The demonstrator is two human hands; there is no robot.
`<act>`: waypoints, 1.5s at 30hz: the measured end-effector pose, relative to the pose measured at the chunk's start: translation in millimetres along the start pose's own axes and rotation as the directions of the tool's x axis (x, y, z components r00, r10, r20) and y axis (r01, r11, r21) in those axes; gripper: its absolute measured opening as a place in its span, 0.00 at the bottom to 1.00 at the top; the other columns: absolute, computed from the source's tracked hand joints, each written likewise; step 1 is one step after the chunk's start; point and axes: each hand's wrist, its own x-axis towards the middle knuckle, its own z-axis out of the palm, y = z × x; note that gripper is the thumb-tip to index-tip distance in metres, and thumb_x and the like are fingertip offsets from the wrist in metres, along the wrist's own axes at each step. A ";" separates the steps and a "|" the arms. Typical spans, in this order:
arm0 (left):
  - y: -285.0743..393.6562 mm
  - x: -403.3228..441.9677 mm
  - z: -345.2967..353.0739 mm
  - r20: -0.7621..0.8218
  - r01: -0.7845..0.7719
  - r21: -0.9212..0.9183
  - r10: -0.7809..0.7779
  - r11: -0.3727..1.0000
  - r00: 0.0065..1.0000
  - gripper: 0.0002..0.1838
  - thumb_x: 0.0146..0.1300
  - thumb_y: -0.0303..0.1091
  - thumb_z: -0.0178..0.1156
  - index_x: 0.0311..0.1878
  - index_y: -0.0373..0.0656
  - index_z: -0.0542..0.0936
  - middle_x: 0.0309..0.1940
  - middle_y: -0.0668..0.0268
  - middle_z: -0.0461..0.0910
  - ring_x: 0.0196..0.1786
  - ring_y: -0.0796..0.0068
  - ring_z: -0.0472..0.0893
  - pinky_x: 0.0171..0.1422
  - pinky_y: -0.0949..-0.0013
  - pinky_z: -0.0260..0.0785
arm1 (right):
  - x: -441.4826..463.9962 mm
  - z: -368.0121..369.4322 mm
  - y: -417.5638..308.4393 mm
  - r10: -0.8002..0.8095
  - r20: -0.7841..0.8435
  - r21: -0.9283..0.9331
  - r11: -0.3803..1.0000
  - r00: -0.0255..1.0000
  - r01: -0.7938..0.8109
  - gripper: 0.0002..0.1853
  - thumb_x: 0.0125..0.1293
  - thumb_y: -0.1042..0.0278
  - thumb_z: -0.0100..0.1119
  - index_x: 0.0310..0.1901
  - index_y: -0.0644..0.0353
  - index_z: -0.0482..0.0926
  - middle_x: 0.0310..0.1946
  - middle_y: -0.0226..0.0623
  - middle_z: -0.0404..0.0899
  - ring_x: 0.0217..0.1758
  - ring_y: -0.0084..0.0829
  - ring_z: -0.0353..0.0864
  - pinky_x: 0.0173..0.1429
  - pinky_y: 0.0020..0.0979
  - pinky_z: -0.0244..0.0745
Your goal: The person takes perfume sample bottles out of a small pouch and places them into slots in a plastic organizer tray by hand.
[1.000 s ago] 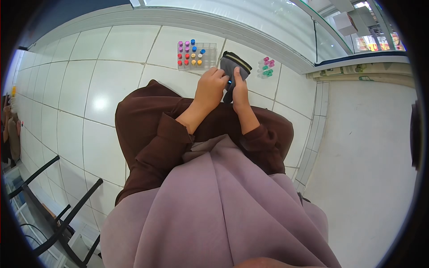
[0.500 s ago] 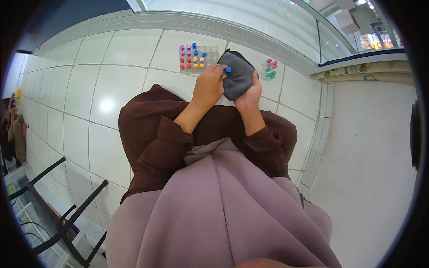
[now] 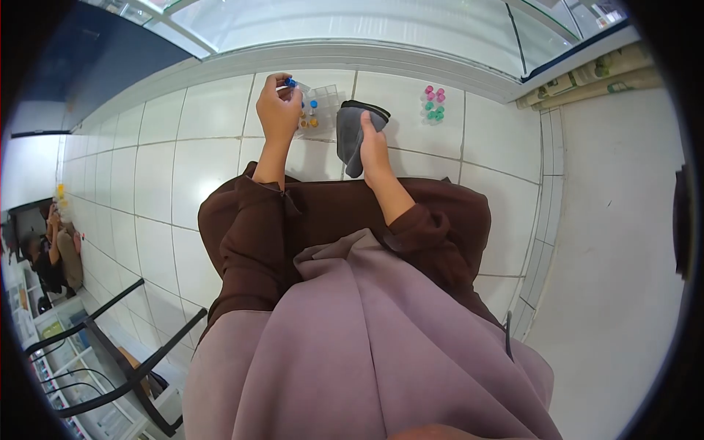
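Observation:
My left hand (image 3: pixel 277 114) pinches a small blue-capped vial (image 3: pixel 290 82) above the far left part of a clear plastic rack (image 3: pixel 327 94). In the rack, blue-capped vials (image 3: pixel 314 104) and orange-capped vials (image 3: pixel 314 122) show; my left hand hides the rack's left side. My right hand (image 3: pixel 375 155) grips a soft grey pouch (image 3: pixel 348 139) with a black edge, just right of the rack, thumb on its near face. The pouch's inside cannot be seen. To the right, pink-capped vials (image 3: pixel 435 94) and green-capped vials (image 3: pixel 434 111) stand grouped on the tiles.
White floor tiles (image 3: pixel 205 165) surround my lap. A glass display case (image 3: pixel 367 29) runs along the far side, with rolled patterned fabric (image 3: pixel 594 88) at right. A black-framed chair (image 3: pixel 117 367) stands lower left; another person (image 3: pixel 55 257) sits at far left.
My left hand has moved left from in front of the pouch to over the rack, carrying the blue-capped vial. The pouch in my right hand has turned and narrowed in view.

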 end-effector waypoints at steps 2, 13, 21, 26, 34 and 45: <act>-13.1 4.9 9.4 0.049 -0.098 0.174 0.090 0.980 0.995 0.13 0.54 0.28 0.62 0.45 0.41 0.78 0.37 0.57 0.82 0.37 0.60 0.84 0.41 0.66 0.76 | 0.3 -0.8 -1.9 0.019 0.003 -0.005 1.000 1.000 -0.019 0.35 0.71 0.40 0.47 0.57 0.73 0.72 0.52 0.45 0.77 0.56 0.34 0.74 0.61 0.30 0.65; -28.7 1.7 24.9 0.143 -0.267 0.472 0.226 0.840 0.963 0.11 0.53 0.29 0.63 0.41 0.42 0.81 0.31 0.61 0.82 0.41 0.57 0.78 0.49 0.57 0.68 | 0.6 1.5 -7.5 0.009 0.036 0.065 0.998 0.999 -0.012 0.32 0.72 0.42 0.46 0.54 0.69 0.74 0.49 0.42 0.79 0.53 0.33 0.76 0.59 0.31 0.67; -31.5 -6.3 20.7 0.203 -0.409 0.519 0.356 0.751 0.912 0.09 0.51 0.29 0.64 0.37 0.46 0.85 0.36 0.66 0.84 0.50 0.59 0.77 0.60 0.56 0.62 | 1.3 0.0 -7.7 0.013 0.057 0.049 0.999 0.998 -0.016 0.31 0.71 0.42 0.47 0.50 0.69 0.76 0.43 0.40 0.79 0.49 0.31 0.76 0.56 0.29 0.67; -21.6 -10.3 26.4 0.173 -0.458 0.617 0.457 0.640 0.872 0.17 0.53 0.28 0.63 0.48 0.46 0.83 0.45 0.63 0.83 0.53 0.57 0.76 0.60 0.57 0.66 | -1.0 1.6 -8.0 0.004 0.029 0.056 0.998 1.000 -0.006 0.30 0.72 0.42 0.46 0.49 0.69 0.77 0.42 0.43 0.81 0.49 0.35 0.78 0.56 0.32 0.68; 39.2 -18.6 80.8 0.314 -0.580 0.225 0.506 0.783 0.804 0.13 0.54 0.25 0.61 0.45 0.44 0.80 0.46 0.60 0.79 0.53 0.55 0.76 0.56 0.58 0.69 | -11.3 -19.0 -53.9 0.018 -0.149 0.338 0.940 0.989 0.034 0.29 0.72 0.44 0.47 0.46 0.70 0.79 0.36 0.37 0.78 0.40 0.25 0.74 0.47 0.28 0.68; 32.9 -71.4 167.9 0.578 -0.214 -0.109 0.237 0.971 0.781 0.27 0.53 0.33 0.69 0.59 0.47 0.75 0.48 0.62 0.78 0.34 0.70 0.81 0.39 0.70 0.73 | 8.8 -169.2 -127.1 -0.370 -0.468 0.723 0.361 0.802 0.589 0.28 0.75 0.47 0.36 0.64 0.61 0.67 0.64 0.42 0.69 0.66 0.44 0.68 0.70 0.50 0.61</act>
